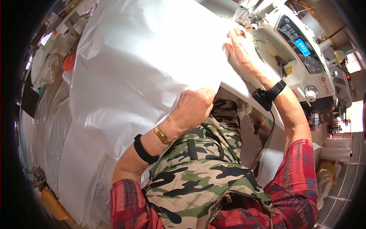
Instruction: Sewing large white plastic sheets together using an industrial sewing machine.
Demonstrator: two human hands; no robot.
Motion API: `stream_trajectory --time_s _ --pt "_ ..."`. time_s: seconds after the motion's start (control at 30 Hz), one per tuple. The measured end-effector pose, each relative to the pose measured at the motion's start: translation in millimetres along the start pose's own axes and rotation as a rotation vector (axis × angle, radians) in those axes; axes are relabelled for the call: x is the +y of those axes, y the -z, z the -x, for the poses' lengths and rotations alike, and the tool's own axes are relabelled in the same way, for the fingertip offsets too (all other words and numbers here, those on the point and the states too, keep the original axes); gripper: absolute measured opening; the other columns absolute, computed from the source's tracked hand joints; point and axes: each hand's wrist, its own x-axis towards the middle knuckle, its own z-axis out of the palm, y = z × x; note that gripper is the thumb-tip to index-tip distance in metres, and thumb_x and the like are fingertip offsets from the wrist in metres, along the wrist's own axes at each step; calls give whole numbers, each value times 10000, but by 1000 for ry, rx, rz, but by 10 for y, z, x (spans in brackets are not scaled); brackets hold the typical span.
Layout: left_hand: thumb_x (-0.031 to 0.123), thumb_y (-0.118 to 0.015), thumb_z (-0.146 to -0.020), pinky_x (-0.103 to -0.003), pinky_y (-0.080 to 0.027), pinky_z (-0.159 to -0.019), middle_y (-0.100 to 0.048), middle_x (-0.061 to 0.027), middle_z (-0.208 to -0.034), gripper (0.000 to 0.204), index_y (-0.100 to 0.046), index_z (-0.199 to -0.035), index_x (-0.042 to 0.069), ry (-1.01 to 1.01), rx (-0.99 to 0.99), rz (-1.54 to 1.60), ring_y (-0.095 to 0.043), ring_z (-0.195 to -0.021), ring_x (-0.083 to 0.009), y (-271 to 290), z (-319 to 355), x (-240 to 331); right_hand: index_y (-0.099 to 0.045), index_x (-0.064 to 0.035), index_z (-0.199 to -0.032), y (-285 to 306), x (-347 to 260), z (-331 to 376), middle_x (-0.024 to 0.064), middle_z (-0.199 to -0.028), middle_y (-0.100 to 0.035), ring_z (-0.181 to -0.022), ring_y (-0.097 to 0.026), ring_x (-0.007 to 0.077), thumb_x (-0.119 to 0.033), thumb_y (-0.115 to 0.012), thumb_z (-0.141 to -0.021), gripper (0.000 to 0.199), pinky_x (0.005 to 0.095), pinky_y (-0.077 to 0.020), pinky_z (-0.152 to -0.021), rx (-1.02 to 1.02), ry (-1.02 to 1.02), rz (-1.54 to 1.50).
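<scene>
A large glossy white plastic-like sheet (pixel 126 72) spreads over the work surface and hangs down at the left, its right part washed out by glare. My left hand (pixel 192 107) is closed on the sheet's near edge, fingertips pinched together above my lap. Farther up and to the right, my right hand (pixel 244 51) rests on the sheet's right edge with thumb and fingers apart. It lies just below the head of a white sewing machine (pixel 289 42). Glare and the machine head obscure the needle and presser foot.
The machine's control panel (pixel 301 45) has a lit blue display, with a handwheel knob (pixel 311 93) nearby. A black cable (pixel 268 137) runs down from my right wrist strap (pixel 272 93). Clear plastic wrapping (pixel 51 126) is heaped at left. Plastic-wrapped rolls (pixel 335 152) lie at right.
</scene>
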Motion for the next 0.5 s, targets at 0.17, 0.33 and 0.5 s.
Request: stream_trajectory --time_s 0.17,0.33,0.5 --pt "51 -581 -832 -424 -516 -664 -642 -170 -923 250 -631 -1069 -14 -27 23 -11 -648 -793 -347 -7 21 -7 -525 35 -1150 -239 53 193 227 -1141 -591 -1101 -569 376 -136 -663 -897 335 441 -485 -946 -28 -287 -152" --pt "31 -587 -835 -413 -519 -658 -650 -177 -916 240 -645 -1061 -24 -16 40 44 -649 -774 -354 -21 27 -34 -547 55 -1285 -419 175 324 246 -1279 -587 -1275 -526 358 -235 -606 -968 433 428 -435 -1075 -40 -350 -109" --pt "16 -593 -835 -417 -528 -676 -659 -187 -904 248 -650 -1071 -32 5 62 80 -655 -782 -368 -48 52 -21 -541 33 -1320 -407 152 339 234 -1313 -577 -1261 -533 363 -237 -616 -959 457 455 -414 -1091 -1 -320 -67"
